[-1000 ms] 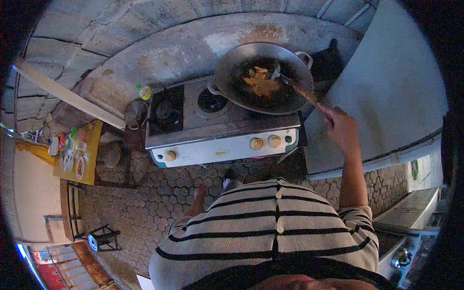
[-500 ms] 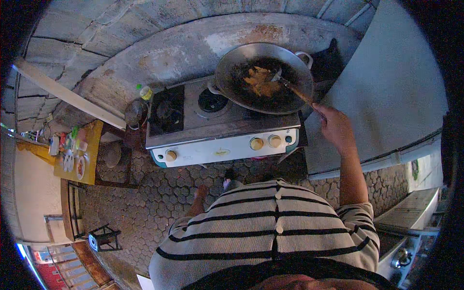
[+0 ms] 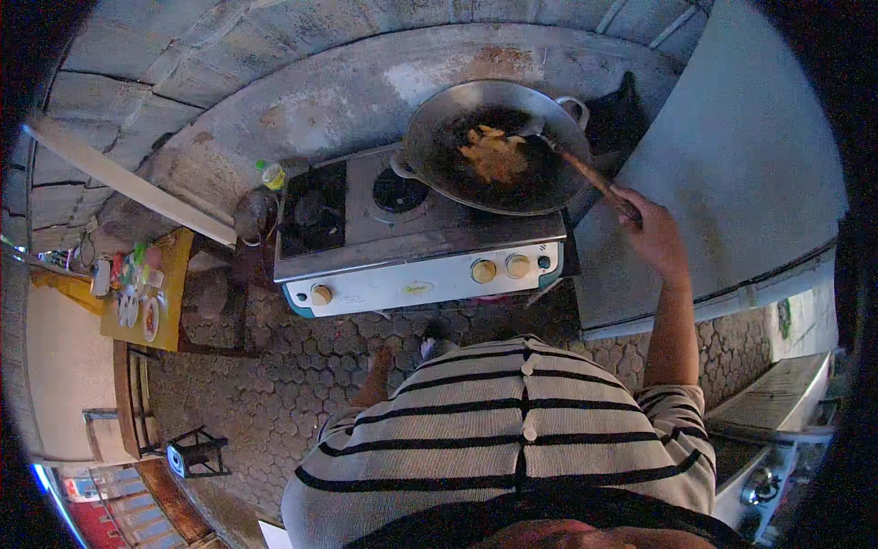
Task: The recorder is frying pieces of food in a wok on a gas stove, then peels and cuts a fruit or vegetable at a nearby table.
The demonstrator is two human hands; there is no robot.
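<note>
My right hand is closed round the wooden handle of a spatula. The spatula's metal head lies inside a large dark wok, against the right side of golden-brown food pieces. The wok has two loop handles and sits over the right part of a stove with knobs on its white front. Low beside my striped top is my left hand, small and dim; its fingers cannot be made out. It is apart from the stove.
A dark pot and a small yellow-green bottle stand left of the stove. Farther left, a yellow-covered table holds plates and packets. A grey panel rises at the right. A small black stool stands on the paving.
My right hand has moved slightly right with the spatula. The spatula's head has drawn from the food's upper middle toward the wok's right side.
</note>
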